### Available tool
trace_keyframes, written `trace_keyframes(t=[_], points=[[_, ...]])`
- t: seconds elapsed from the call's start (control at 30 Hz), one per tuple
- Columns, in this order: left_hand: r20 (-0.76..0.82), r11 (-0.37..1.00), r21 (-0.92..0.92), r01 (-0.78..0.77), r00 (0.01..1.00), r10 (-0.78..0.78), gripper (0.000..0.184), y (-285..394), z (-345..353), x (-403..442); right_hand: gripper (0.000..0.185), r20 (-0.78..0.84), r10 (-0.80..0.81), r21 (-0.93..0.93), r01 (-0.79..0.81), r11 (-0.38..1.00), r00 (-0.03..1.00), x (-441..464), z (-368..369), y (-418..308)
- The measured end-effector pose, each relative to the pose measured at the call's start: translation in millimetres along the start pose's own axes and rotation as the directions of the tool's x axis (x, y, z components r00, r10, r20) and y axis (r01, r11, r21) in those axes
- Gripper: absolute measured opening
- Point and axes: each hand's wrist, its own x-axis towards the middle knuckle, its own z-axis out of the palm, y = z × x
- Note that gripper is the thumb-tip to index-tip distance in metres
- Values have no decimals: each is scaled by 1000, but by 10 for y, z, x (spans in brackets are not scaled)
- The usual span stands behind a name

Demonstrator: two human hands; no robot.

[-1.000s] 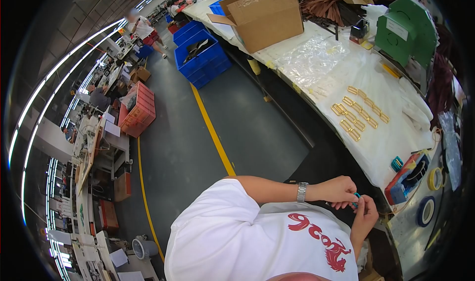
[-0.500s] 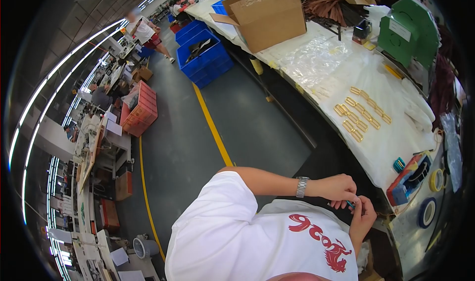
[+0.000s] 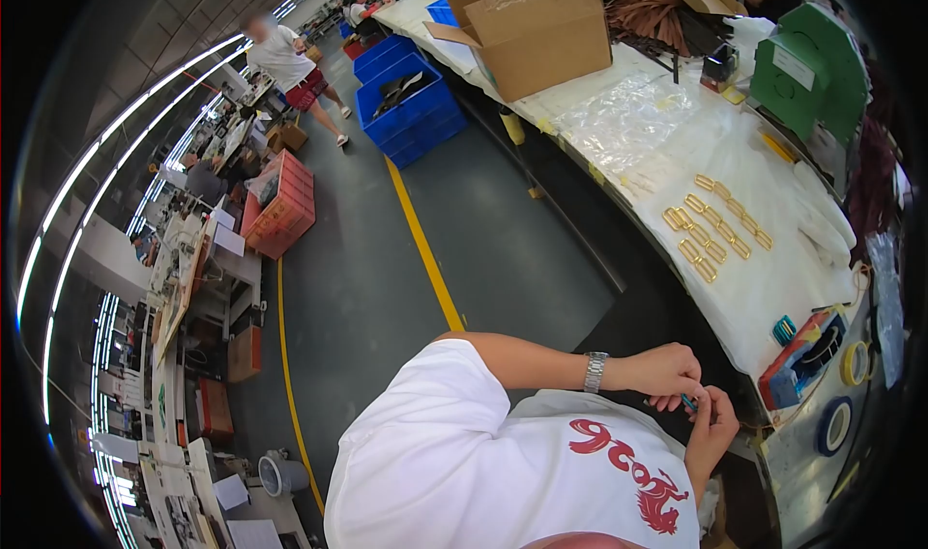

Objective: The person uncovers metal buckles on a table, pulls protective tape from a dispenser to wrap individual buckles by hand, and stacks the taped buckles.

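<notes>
My left hand (image 3: 667, 369), with a metal watch on the wrist, is closed with its fingertips meeting those of my right hand (image 3: 713, 421). Between them they pinch a small, thin teal piece (image 3: 688, 402), mostly hidden by the fingers, so its kind is unclear. Both hands are in front of my white shirt, beside the table edge. On the white-covered table (image 3: 667, 201), gold slider buckles (image 3: 720, 226) lie in rows. A teal object (image 3: 784, 331) sits nearer, next to a red and blue tool or holder (image 3: 802, 356).
Tape rolls (image 3: 833, 426) lie at the table's right end. A green machine (image 3: 810, 75) and an open cardboard box (image 3: 532, 37) stand farther back. Blue crates (image 3: 411, 114) and a red crate (image 3: 280, 206) are on the floor. Someone in red shorts (image 3: 305, 92) walks in the aisle.
The view has shifted slightly, so the table things sit a little further right and lower. The person in the aisle has come closer. My hands keep nearly the same pinch.
</notes>
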Motion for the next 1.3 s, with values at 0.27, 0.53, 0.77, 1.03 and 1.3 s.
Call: trace_keyframes(t=[0.27,0.53,0.77,1.03,1.3], points=[[24,645,673,-363,882,471,29,-10,28,-11,18,1,84,102,-84,991,996,27,-44,39],[139,442,791,-422,829,541,25,-75,83,10,18,49,114,155,-121,981,992,46,-39,92],[168,396,819,-414,834,525,20,-37,106,-8,19,64,110,150,-119,982,992,74,-56,135],[151,404,819,-407,833,533,18,-63,125,-26,20,79,88,166,-100,981,993,53,-62,156],[117,470,797,-379,861,496,22,-32,122,-41,13,-43,149,14,-149,989,988,11,32,-88]])
